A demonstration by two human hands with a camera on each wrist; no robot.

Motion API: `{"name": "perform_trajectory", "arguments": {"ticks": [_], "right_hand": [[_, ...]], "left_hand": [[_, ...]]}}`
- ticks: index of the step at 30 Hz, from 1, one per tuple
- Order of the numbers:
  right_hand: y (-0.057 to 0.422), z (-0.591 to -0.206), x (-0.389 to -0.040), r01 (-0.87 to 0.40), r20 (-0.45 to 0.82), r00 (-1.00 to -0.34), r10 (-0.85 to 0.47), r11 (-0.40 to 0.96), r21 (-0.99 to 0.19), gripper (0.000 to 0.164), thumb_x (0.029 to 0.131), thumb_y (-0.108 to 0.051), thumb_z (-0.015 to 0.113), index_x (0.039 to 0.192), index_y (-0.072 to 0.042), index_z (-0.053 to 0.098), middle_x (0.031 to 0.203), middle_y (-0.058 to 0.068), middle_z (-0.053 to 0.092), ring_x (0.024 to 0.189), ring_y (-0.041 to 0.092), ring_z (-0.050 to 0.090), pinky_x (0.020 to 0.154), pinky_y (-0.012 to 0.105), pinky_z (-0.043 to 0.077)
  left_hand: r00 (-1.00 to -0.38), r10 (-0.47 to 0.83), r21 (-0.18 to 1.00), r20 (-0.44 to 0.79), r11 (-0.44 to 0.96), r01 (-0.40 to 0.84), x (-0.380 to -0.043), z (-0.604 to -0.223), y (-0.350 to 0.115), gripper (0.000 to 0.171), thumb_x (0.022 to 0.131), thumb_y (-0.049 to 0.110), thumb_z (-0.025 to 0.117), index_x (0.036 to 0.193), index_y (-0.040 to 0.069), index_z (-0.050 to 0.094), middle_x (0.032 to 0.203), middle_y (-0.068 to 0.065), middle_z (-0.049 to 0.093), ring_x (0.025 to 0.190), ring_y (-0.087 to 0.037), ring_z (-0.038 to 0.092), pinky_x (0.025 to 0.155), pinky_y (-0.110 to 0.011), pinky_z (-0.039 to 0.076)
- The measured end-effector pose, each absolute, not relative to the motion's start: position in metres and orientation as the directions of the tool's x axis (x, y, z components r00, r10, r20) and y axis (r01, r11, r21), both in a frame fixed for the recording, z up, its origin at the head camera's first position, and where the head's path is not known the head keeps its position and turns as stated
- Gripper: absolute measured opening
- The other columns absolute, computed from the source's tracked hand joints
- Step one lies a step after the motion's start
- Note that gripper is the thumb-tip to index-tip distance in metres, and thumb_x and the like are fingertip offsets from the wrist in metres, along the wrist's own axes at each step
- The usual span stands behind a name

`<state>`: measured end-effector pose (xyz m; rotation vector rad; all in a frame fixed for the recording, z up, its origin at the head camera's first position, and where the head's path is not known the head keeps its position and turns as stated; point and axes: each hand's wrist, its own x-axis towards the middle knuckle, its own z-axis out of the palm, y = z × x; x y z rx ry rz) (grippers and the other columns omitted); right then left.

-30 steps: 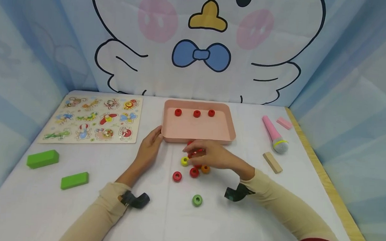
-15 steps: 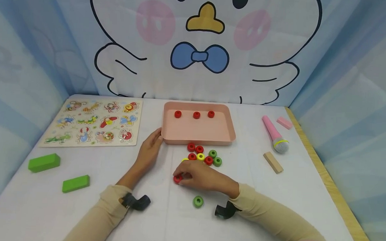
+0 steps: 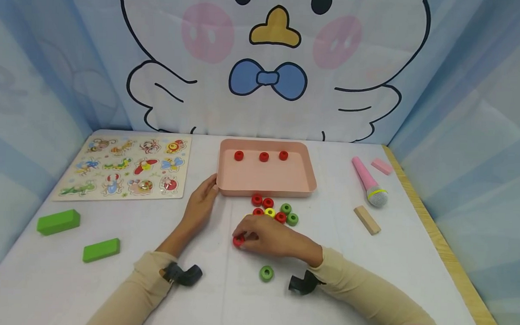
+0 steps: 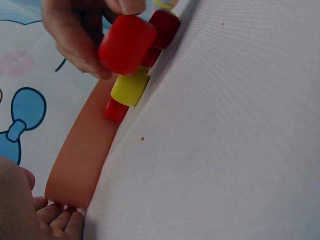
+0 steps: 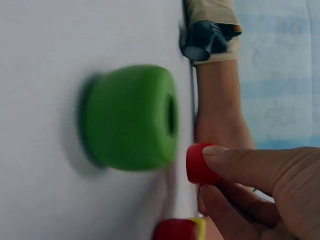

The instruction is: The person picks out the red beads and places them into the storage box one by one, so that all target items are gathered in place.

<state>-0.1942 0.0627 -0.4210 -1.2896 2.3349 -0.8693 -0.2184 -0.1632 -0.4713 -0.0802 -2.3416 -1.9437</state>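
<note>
red bead pinched in right hand, left hand at tray
in head view we note left fingers nearly straight against the tray and three red beads inside; left wrist view gives only its outer wall. right wrist view adds thumb and fingertip gripping the red bead, near a green bead; we cannot quite tell whether it touches the cloth.
</note>
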Motion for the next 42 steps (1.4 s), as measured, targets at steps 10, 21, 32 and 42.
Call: {"name": "perform_trajectory", "arguments": {"ticks": [10, 21, 32, 42], "right_hand": [[0.094, -0.384, -0.256, -0.522, 0.040, -0.724, -0.688, 0.510, -0.683, 0.032, 0.089, -0.014, 0.074, 0.120, -0.008, 0.070, 0.112, -0.001, 0.067, 0.105, 0.020, 0.061, 0.092, 0.031, 0.053], [0.133, -0.398, -0.342, -0.314, -0.052, -0.897, -0.439, 0.716, -0.624, 0.035, 0.090, -0.009, 0.072, 0.123, -0.001, 0.067, 0.119, 0.013, 0.063, 0.107, 0.028, 0.055, 0.096, 0.038, 0.051], [0.138, -0.416, -0.361, -0.274, -0.103, -0.912, -0.398, 0.776, -0.568, 0.032, 0.092, -0.007, 0.069, 0.123, 0.000, 0.066, 0.118, 0.014, 0.064, 0.107, 0.027, 0.056, 0.100, 0.039, 0.048], [0.139, -0.410, -0.354, -0.297, -0.060, -0.915, -0.400, 0.766, -0.570, 0.041, 0.092, -0.010, 0.070, 0.131, -0.001, 0.060, 0.127, 0.015, 0.060, 0.114, 0.030, 0.056, 0.100, 0.042, 0.049]], "left_hand": [[-0.993, -0.017, 0.977, 0.113, 0.183, 0.108, -0.219, -0.472, -0.164, 0.048, 0.107, 0.019, 0.041, 0.151, 0.001, 0.035, 0.152, -0.015, 0.038, 0.140, -0.022, 0.035, 0.115, -0.032, 0.029], [-0.996, -0.015, 0.974, 0.093, 0.209, 0.087, -0.220, -0.474, -0.165, 0.049, 0.107, 0.022, 0.041, 0.152, 0.003, 0.034, 0.153, -0.013, 0.038, 0.141, -0.021, 0.032, 0.116, -0.033, 0.026], [-0.996, -0.017, 0.977, 0.091, 0.197, 0.086, -0.220, -0.475, -0.163, 0.048, 0.107, 0.022, 0.041, 0.152, 0.003, 0.034, 0.153, -0.013, 0.038, 0.141, -0.020, 0.033, 0.116, -0.032, 0.028], [-0.994, -0.007, 0.975, 0.108, 0.194, 0.105, -0.219, -0.476, -0.165, 0.049, 0.107, 0.025, 0.040, 0.152, 0.004, 0.034, 0.153, -0.012, 0.037, 0.141, -0.019, 0.032, 0.116, -0.033, 0.027]]}}
